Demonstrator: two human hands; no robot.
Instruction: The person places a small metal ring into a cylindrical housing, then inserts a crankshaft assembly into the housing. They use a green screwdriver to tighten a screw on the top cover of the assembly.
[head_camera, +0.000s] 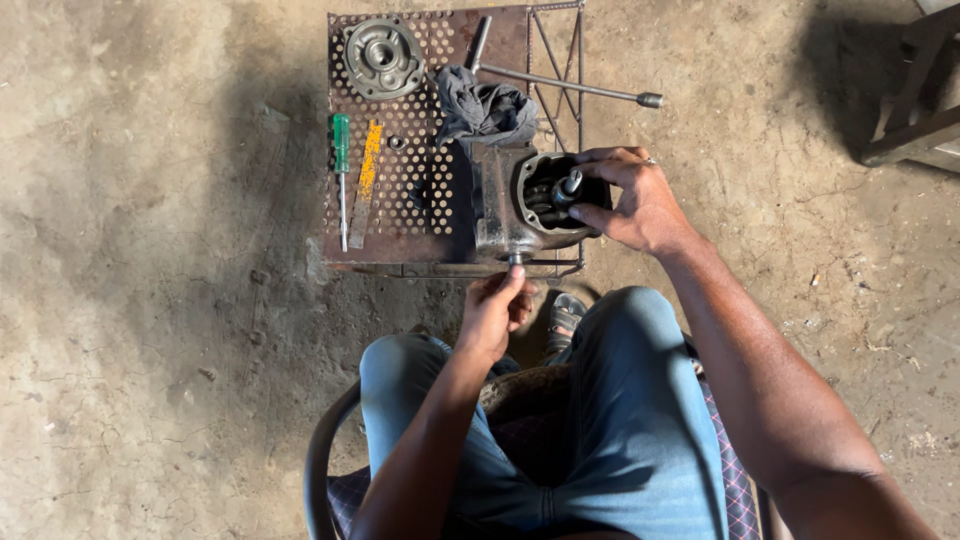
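A person sits in the lower middle of the frame, with knees in blue jeans (600, 420), in front of a small rusty perforated counter (400, 190) that stands on the dusty ground in the upper middle.

At the lower right part of the counter lies a grey metal housing (500, 205) with a round opening that faces to the right. Inside the opening a shaft with gears (560, 192) is visible.

The right hand (635, 200) rests on the right rim of the housing, and its fingers curl over the edge of the opening, just beside the shaft. This grip is a loose hold on the rim of the housing.

The left hand (492, 312) is under the lower edge of the counter. Its fingertips are pinched together in a narrow grip around a small stub (517, 259) that sticks out of the bottom of the housing.

Behind the housing, toward the top of the frame, lies a dark grey rag (487, 110). A long T-handle wrench (560, 80) lies across the upper right corner of the counter. In the upper left corner there is a round metal cover (383, 57). Below it, on the left side, a screwdriver with a green handle (341, 170) lies beside a narrow yellowish strip (367, 180).
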